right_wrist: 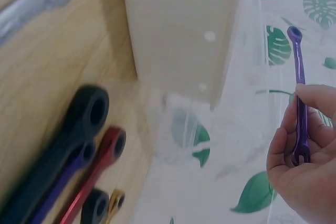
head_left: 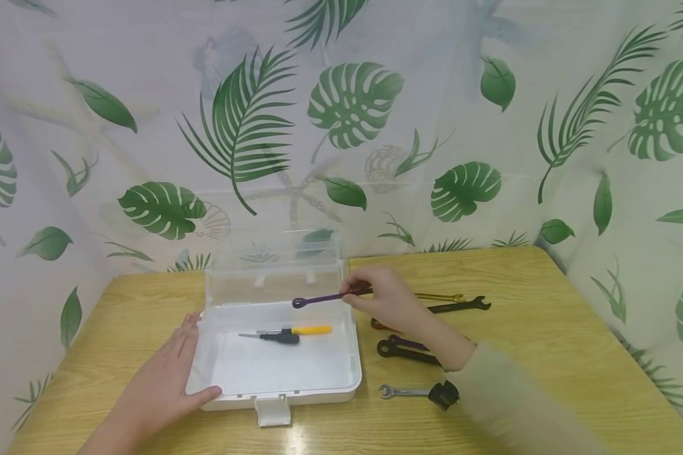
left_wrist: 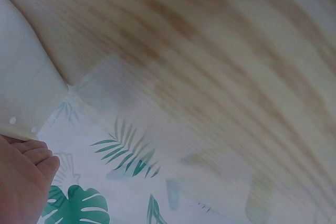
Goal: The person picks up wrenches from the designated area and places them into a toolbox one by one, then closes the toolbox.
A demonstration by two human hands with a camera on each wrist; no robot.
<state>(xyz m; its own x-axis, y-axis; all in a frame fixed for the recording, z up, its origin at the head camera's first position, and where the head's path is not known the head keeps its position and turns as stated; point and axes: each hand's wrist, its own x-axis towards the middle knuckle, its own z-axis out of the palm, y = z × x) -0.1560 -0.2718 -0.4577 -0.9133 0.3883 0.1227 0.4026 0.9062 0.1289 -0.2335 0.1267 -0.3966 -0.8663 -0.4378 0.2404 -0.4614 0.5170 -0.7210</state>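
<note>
My right hand [head_left: 380, 296] pinches a purple combination wrench [head_left: 319, 299] between thumb and fingers. It is above the right back part of a white toolbox [head_left: 313, 397]. In the right wrist view, the wrench's ring end points up and its open end lies over the palm. My left hand [head_left: 162, 373] rests along the toolbox's left side, fingers mostly straight and thumb on the front rim. Inside the toolbox lie a yellow-handled screwdriver [head_left: 312, 330] and a black-handled screwdriver [head_left: 281, 339], side by side.
The toolbox's clear lid [head_left: 276, 253] stands raised at the back, its front latch [head_left: 273, 411] hanging down. Right of it lie several wrenches, including a black one [head_left: 461, 306] and a silver one [head_left: 401, 392], plus black sockets [head_left: 444, 395]. A leaf-patterned curtain [head_left: 410, 126] encloses the table.
</note>
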